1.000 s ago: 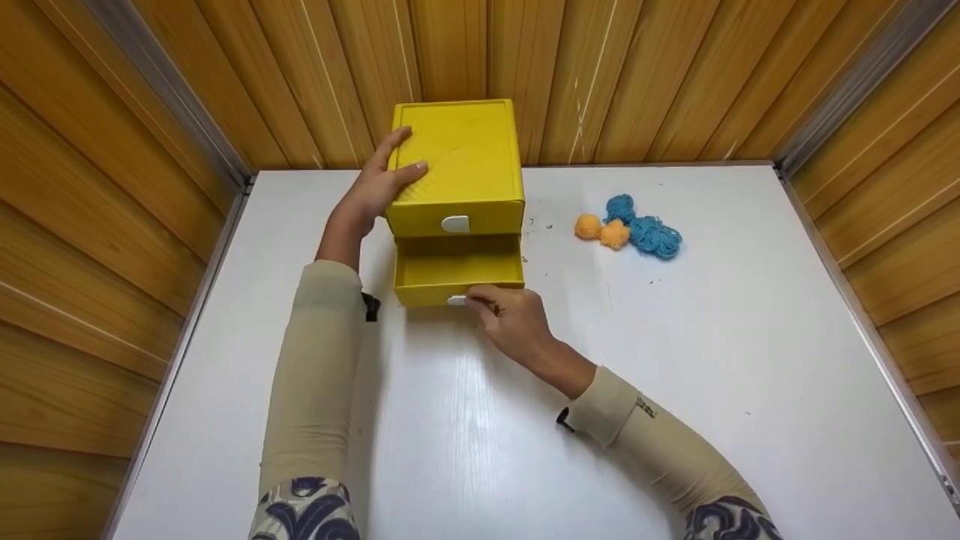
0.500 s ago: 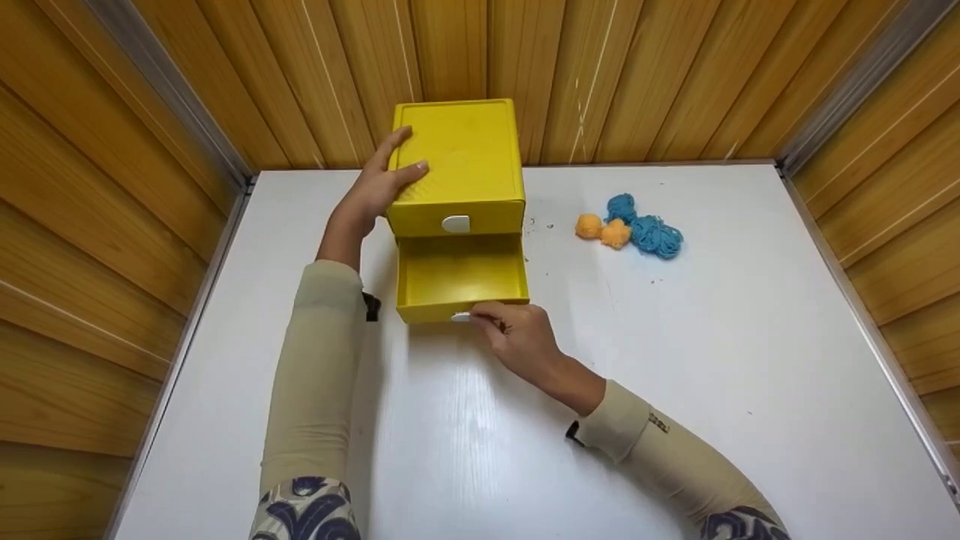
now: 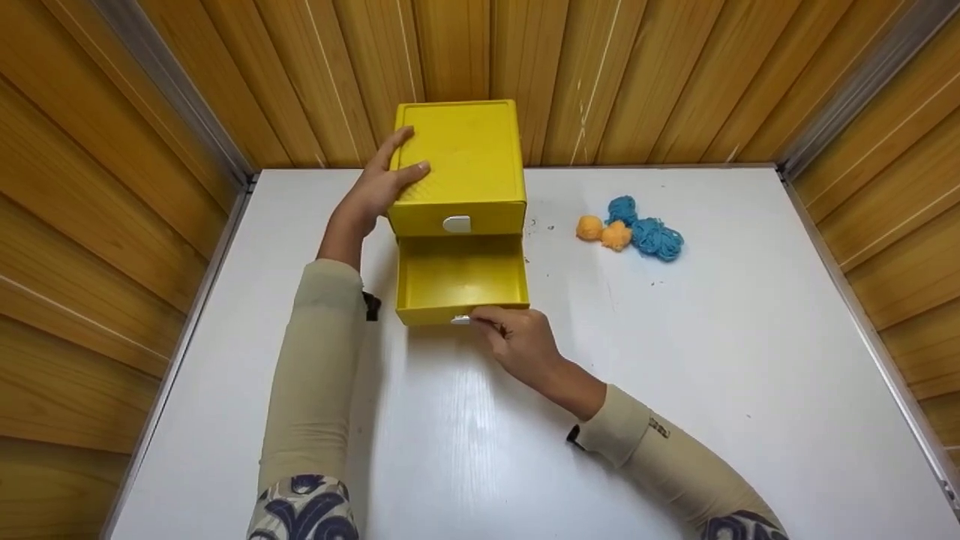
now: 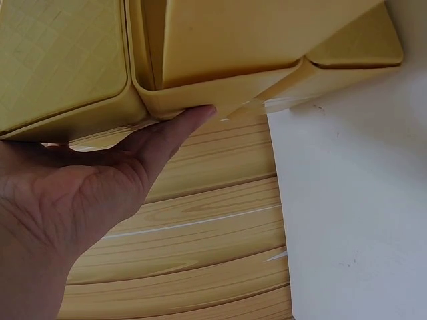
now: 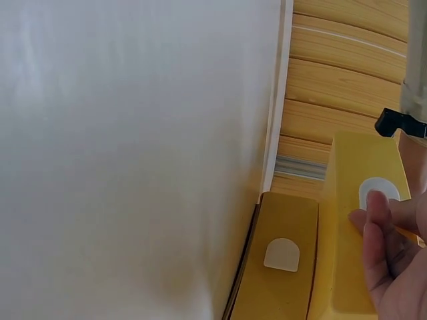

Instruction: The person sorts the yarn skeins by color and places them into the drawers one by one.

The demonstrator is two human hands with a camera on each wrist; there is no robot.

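A yellow drawer cabinet (image 3: pixel 461 154) stands at the back of the table. One drawer (image 3: pixel 457 271), with nothing in it, is pulled out under the closed upper one. My right hand (image 3: pixel 525 341) pinches its white tab handle (image 3: pixel 460 319) between thumb and fingers. Below that drawer, the right wrist view shows another closed drawer front (image 5: pixel 273 287) with its own white tab (image 5: pixel 281 255). My left hand (image 3: pixel 375 184) rests along the cabinet's left side, thumb and a finger stretched onto its top. In the left wrist view, this hand (image 4: pixel 87 193) lies against the yellow side.
To the cabinet's right lie two orange yarn balls (image 3: pixel 589 227) and two blue yarn bundles (image 3: pixel 657 239). Small dark crumbs dot the white table (image 3: pixel 675 352) near them. A wood-panelled wall (image 3: pixel 555 82) rises close behind the cabinet.
The drawer has slid further out toward me, its tab held in my right hand; most of that came in the first half second. My left hand has stayed on the cabinet.
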